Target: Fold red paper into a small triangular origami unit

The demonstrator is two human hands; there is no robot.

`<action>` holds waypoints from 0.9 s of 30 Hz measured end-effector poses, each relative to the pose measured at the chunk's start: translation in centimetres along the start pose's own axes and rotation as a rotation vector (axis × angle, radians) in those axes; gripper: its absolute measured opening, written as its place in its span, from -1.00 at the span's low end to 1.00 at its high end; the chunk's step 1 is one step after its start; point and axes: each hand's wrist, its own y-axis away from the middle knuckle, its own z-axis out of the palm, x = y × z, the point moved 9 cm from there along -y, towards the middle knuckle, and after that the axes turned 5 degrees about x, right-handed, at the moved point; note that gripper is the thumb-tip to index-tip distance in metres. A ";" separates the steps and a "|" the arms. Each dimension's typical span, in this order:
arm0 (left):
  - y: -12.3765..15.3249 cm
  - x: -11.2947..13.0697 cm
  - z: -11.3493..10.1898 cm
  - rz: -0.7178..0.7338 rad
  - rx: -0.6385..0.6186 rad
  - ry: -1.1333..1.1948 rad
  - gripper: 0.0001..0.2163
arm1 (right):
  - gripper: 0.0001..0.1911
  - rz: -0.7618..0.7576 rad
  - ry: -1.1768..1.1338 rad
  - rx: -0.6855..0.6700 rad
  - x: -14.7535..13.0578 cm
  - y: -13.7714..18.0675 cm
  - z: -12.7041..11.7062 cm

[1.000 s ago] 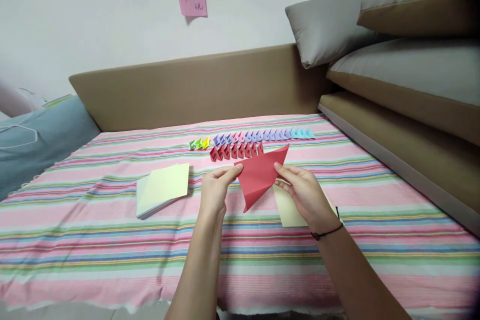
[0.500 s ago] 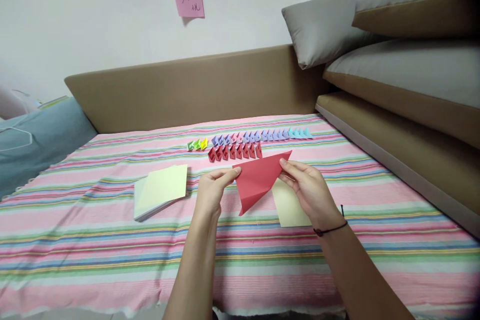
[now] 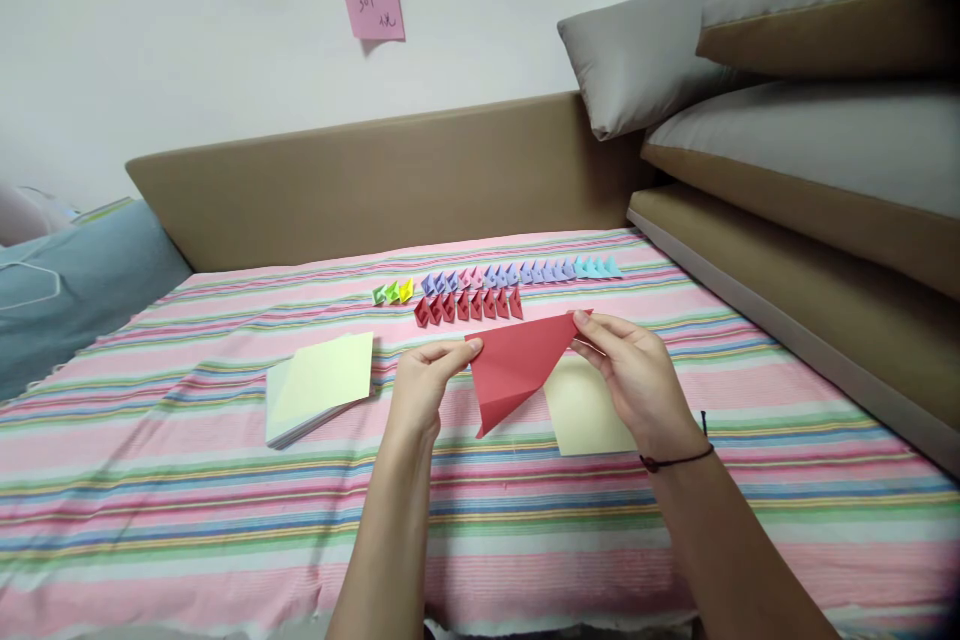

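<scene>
A red paper (image 3: 517, 365) folded into a triangle hangs in the air between my hands, above the striped cloth. My left hand (image 3: 424, 385) pinches its left corner. My right hand (image 3: 637, 375) pinches its right corner, with a dark cord round the wrist. Under my right hand a single pale yellow sheet (image 3: 589, 415) lies flat. Beyond the red paper stand two rows of small folded pieces: a red row (image 3: 469, 305) and, behind it, a row of green, yellow, purple, pink and blue ones (image 3: 499, 275).
A stack of pale yellow square sheets (image 3: 319, 385) lies to the left on the pink striped cloth (image 3: 187, 480). A brown padded backrest (image 3: 375, 180) runs behind. Grey and brown cushions (image 3: 787, 120) are piled at the right, a blue pillow (image 3: 75, 270) at the left.
My right hand has slid along the red paper's upper edge to its right tip and pulled it flatter. The left hand has stayed at the left corner.
</scene>
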 end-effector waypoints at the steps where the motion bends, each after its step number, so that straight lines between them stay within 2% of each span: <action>1: 0.0 0.0 0.0 0.001 -0.004 0.000 -0.85 | -0.86 -0.006 0.008 0.004 -0.1 0.0 -0.1; 5: 0.0 0.1 -0.1 0.011 -0.005 -0.006 -0.84 | -0.83 -0.027 0.073 0.032 -0.3 -0.1 -0.6; 13: -0.1 0.0 -0.4 -0.007 0.017 0.003 -0.83 | -0.79 -0.032 0.077 -0.002 -0.7 -0.2 -0.6; 16: -0.2 -0.4 -0.2 -0.044 0.034 0.116 -0.83 | -0.73 0.013 0.027 -0.191 -0.2 0.2 1.2; 18: -0.2 -0.7 -0.1 -0.070 0.059 0.201 -0.82 | -0.71 0.078 0.055 -0.372 0.8 1.1 3.2; 20: -0.1 -0.9 0.0 -0.080 0.083 0.251 -0.82 | -0.72 0.130 0.111 -0.471 1.9 2.0 4.5; 23: -0.1 -1.0 0.0 -0.083 0.106 0.271 -0.81 | -0.70 0.163 0.150 -0.483 3.3 2.7 5.5; 27: -0.1 -0.9 -0.2 -0.066 0.131 0.235 -0.80 | -0.63 0.126 0.181 -0.462 3.8 2.8 5.9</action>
